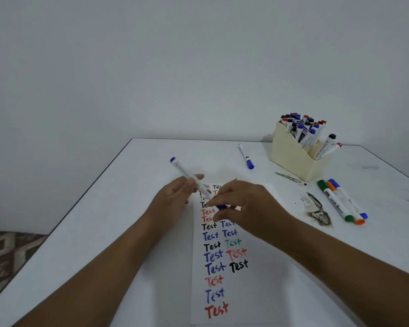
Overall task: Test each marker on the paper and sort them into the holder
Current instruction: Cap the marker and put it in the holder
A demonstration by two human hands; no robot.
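Paper (234, 291) lies nearest us; above it our left hand (175, 194) grips the blue marker (194, 182), right hand (243, 206) pinching its cap at five o'clock; a slip could streak ink.

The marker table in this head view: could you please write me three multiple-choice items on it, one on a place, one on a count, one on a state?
1. Where does the lone blue marker lie?
A. Left of the holder
B. Inside the holder
C. On the paper

2. How many markers lie together right of the paper?
A. One
B. Three
C. Five

3. What is the left hand doing?
A. Lying flat on the table
B. Holding a white-barrelled marker
C. Pressing the paper

Answers:
1 A, it rests on the table beside the holder.
2 B, green, orange and blue lie side by side.
3 B, its fingers curl round the barrel while the right hand pinches the blue end.
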